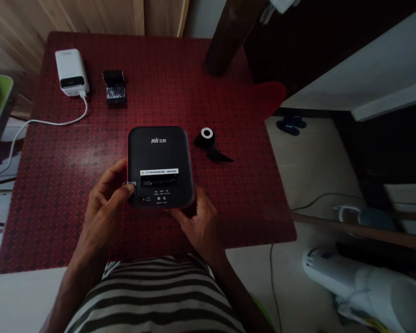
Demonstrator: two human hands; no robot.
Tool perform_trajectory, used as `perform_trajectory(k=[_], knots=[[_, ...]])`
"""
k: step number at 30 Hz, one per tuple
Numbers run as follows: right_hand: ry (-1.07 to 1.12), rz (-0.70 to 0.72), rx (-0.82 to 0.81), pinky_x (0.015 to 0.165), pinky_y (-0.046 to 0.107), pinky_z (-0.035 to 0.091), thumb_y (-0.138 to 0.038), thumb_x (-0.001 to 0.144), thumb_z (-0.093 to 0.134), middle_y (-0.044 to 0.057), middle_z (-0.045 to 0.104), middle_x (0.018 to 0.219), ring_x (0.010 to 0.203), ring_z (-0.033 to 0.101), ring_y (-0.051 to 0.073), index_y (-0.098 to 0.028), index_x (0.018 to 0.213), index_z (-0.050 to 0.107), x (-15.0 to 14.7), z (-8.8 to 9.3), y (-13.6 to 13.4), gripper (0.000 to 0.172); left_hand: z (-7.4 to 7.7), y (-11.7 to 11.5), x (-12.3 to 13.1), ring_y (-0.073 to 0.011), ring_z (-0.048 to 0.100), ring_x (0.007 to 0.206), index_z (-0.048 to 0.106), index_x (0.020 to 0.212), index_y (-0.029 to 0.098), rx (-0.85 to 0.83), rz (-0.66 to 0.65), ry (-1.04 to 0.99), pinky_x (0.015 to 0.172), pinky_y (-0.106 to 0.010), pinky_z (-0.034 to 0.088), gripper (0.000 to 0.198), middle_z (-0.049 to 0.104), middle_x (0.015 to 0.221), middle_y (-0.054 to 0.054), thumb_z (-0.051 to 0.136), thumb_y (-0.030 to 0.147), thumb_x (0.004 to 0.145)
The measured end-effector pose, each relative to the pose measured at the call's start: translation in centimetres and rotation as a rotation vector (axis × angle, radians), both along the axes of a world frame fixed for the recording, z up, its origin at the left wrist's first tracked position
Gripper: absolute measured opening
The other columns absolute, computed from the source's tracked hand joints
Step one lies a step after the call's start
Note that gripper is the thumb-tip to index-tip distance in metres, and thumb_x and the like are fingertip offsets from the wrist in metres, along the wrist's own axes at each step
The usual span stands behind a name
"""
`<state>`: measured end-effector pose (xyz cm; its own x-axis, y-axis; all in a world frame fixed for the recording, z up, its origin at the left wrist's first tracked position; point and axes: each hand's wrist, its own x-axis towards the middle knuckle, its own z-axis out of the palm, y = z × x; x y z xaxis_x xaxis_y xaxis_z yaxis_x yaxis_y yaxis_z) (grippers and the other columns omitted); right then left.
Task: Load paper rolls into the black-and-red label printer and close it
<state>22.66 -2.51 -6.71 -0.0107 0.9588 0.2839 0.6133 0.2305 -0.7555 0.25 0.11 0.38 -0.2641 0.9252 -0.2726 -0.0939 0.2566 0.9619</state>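
A black box-shaped label printer [159,155] with rounded corners is held between both hands over the red table. Its top carries white lettering, a white warning strip above a slot, and small buttons near the front edge. My left hand [106,201] grips its left side, the thumb pressing on the top corner beside a small square patch. My right hand [199,219] closes round the lower right corner, with the thumb along the front edge. Right of the printer lies a black roll [206,136] with a white core, its loose tail stretched out on the cloth.
A white power bank [71,71] with a plugged-in white cable [60,123] sits at the back left. Beside it is a small black open case [115,87]. A dark post [225,41] rises at the table's [166,60] back right. Slippers [291,125] lie on the floor.
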Motion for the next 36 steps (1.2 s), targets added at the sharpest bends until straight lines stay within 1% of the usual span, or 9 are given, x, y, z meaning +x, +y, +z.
perform_trajectory(k=[5,11,14,17,20,23,26,31,36], knots=[[0.036,0.005,-0.004,0.103,0.052,0.076,-0.052,0.112,0.085,0.016,0.089,0.142,0.124,0.090,0.035,-0.026,0.163,0.065,-0.2,0.1,0.2,0.061,0.4,0.3,0.6,-0.0325,0.084,0.124,0.087,0.138,0.028,-0.037,0.056,-0.022,0.099,-0.040,0.070,0.051,0.089,0.134,-0.008,0.091,0.039,0.088],[0.050,0.052,-0.043,0.106,0.053,0.077,-0.060,0.108,0.089,0.018,0.088,0.146,0.127,0.089,0.037,-0.024,0.166,0.066,0.2,0.7,0.3,0.072,-0.9,-0.2,0.6,-0.0330,0.082,0.129,0.086,0.140,0.030,0.042,0.047,0.005,0.102,-0.041,0.069,0.046,0.086,0.141,-0.008,0.088,0.041,0.096],[0.094,0.141,-0.061,0.108,0.052,0.076,-0.066,0.111,0.083,0.016,0.088,0.147,0.129,0.089,0.036,-0.025,0.166,0.068,2.2,2.6,0.8,0.070,-1.8,-0.6,0.5,-0.0302,0.082,0.125,0.084,0.146,0.028,0.070,0.054,0.010,0.100,-0.038,0.068,0.050,0.086,0.141,-0.007,0.088,0.045,0.099],[0.087,0.137,0.011,0.106,0.048,0.075,-0.053,0.122,0.069,0.011,0.090,0.143,0.125,0.089,0.031,-0.029,0.157,0.077,3.8,5.5,2.4,0.044,-2.7,-0.7,0.6,-0.0309,0.082,0.122,0.083,0.151,0.026,0.146,0.028,0.044,0.100,-0.040,0.068,0.056,0.086,0.138,-0.009,0.087,0.054,0.103],[-0.024,0.159,0.151,0.108,0.044,0.072,-0.026,0.123,0.066,0.006,0.093,0.129,0.116,0.089,0.025,-0.030,0.139,0.086,3.1,8.3,5.7,0.026,-3.7,-0.7,0.8,-0.0332,0.080,0.125,0.081,0.155,0.026,0.295,0.028,0.152,0.101,-0.045,0.069,0.062,0.083,0.142,-0.011,0.080,0.067,0.108],[-0.248,0.413,0.159,0.113,0.044,0.069,-0.009,0.119,0.064,0.007,0.093,0.129,0.121,0.086,0.026,-0.026,0.126,0.089,0.4,10.0,9.6,0.031,-4.5,-0.7,1.0,-0.0347,0.078,0.128,0.077,0.159,0.026,0.392,0.010,0.245,0.100,-0.048,0.069,0.069,0.081,0.145,-0.013,0.068,0.077,0.112],[-0.540,0.620,-0.031,0.111,0.046,0.068,-0.005,0.118,0.063,0.012,0.091,0.130,0.123,0.085,0.030,-0.019,0.127,0.087,-2.7,10.8,12.5,0.028,-4.8,-0.7,0.9,-0.0355,0.078,0.132,0.073,0.163,0.026,0.430,-0.033,0.256,0.103,-0.049,0.069,0.071,0.079,0.150,-0.014,0.063,0.077,0.115],[-0.714,0.656,-0.149,0.107,0.046,0.068,0.000,0.113,0.066,0.011,0.089,0.128,0.117,0.086,0.031,-0.024,0.128,0.085,-4.7,11.1,14.3,0.034,-4.8,-1.0,0.5,-0.0378,0.074,0.144,0.067,0.169,0.027,0.439,-0.101,0.290,0.118,-0.056,0.064,0.066,0.074,0.158,-0.015,0.063,0.069,0.118],[-0.818,0.710,-0.201,0.105,0.042,0.064,-0.006,0.113,0.071,0.013,0.089,0.132,0.119,0.085,0.030,-0.020,0.132,0.083,-4.7,12.4,14.8,0.026,-4.9,-1.0,0.5,-0.0365,0.076,0.141,0.067,0.168,0.029,0.413,-0.105,0.244,0.113,-0.054,0.066,0.063,0.073,0.155,-0.015,0.068,0.066,0.118]])
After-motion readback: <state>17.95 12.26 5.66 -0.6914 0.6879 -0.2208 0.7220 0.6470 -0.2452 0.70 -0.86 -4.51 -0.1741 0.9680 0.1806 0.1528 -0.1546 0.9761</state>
